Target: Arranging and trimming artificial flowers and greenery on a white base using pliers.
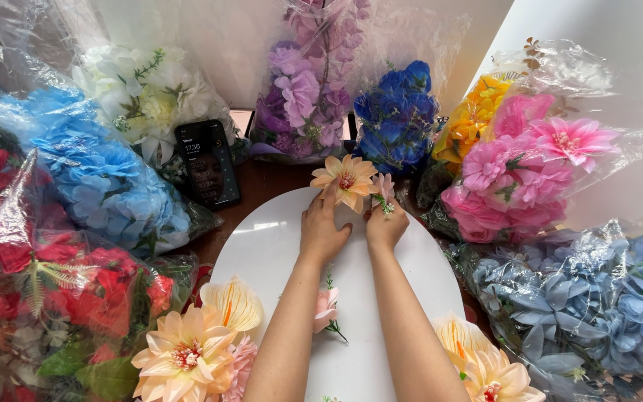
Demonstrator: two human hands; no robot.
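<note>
My left hand (322,231) reaches to the far rim of a white oval board (262,249) and grips the base of a peach artificial dahlia (345,177). Beside it, my right hand (385,225) pinches a small pink flower sprig (383,190) next to the dahlia. Both flowers stand at the board's far edge. A small pink rosebud with a green stem (327,309) lies on the board between my forearms.
Peach and cream flowers lie at the board's near left (187,353) and near right (478,361). Plastic-wrapped bunches ring the board: red (31,275), light blue (102,175), white (146,93), purple (303,93), dark blue (400,115), yellow (478,112), pink (519,171), grey-blue (597,298). A phone (207,162) leans at back left.
</note>
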